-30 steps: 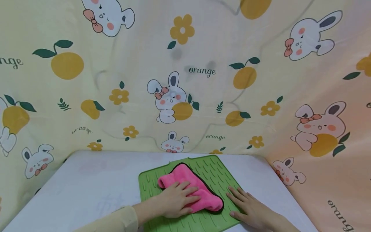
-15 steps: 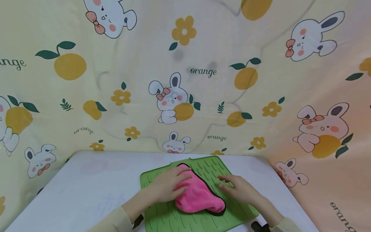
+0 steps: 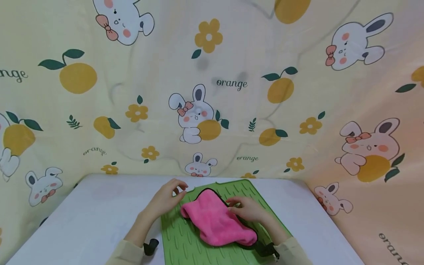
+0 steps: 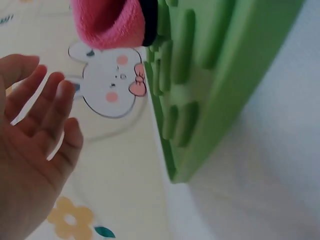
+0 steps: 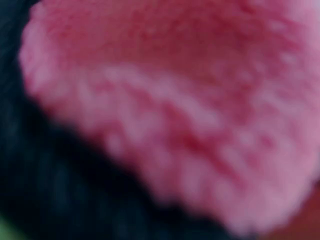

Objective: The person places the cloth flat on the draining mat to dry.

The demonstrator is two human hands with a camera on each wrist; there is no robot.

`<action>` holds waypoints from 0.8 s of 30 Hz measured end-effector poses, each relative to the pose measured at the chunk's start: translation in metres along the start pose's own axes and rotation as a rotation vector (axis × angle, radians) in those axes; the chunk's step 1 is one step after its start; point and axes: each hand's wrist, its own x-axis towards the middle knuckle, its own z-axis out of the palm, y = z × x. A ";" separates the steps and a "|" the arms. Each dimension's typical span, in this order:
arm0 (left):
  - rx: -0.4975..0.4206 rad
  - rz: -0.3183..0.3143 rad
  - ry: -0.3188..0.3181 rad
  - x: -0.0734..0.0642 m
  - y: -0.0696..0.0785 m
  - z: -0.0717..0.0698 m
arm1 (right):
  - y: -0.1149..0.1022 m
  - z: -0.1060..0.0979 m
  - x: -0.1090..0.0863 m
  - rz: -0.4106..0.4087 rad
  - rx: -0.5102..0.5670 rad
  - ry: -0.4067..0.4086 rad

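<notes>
A pink fluffy cloth [image 3: 216, 224] with black edging lies crumpled on a green ridged mat [image 3: 179, 235]. My left hand [image 3: 165, 198] hovers by the mat's far left corner, apart from the cloth. In the left wrist view that hand [image 4: 37, 120] has loosely bent, spread fingers and holds nothing. Over the cloth's right edge is my right hand [image 3: 248, 209], fingers and thumb apart; whether the tips touch the cloth is hard to tell. Blurred pink cloth [image 5: 175, 115] and its dark edging fill the right wrist view.
The mat lies on a white table [image 3: 109, 213], its raised rim [image 4: 235, 95] showing at the left side. Behind and to the right hangs a patterned curtain [image 3: 159, 66] with rabbits and oranges. Black wrist devices [image 3: 151, 246] sit below both hands.
My left hand has lifted off the cloth and moved left and away. My right hand has risen from the mat's right edge and moved left over the cloth. The cloth's left part has flopped outward again.
</notes>
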 end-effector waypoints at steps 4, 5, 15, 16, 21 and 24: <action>-0.081 -0.037 -0.083 -0.005 -0.014 -0.002 | 0.001 0.006 0.004 0.016 -0.002 -0.007; -0.091 -0.048 -0.114 -0.005 -0.015 -0.002 | 0.001 0.006 0.004 0.020 -0.003 -0.010; -0.131 -0.095 -0.300 -0.012 -0.018 -0.002 | 0.005 0.006 0.003 -0.036 0.000 -0.037; -0.134 -0.094 -0.309 -0.013 -0.018 -0.001 | 0.006 0.007 0.002 -0.040 0.002 -0.037; -0.136 -0.100 -0.352 -0.014 -0.019 0.005 | 0.010 0.009 0.000 -0.027 0.032 -0.048; -0.126 -0.102 -0.348 -0.011 -0.019 0.006 | 0.010 0.007 0.002 -0.026 0.038 -0.042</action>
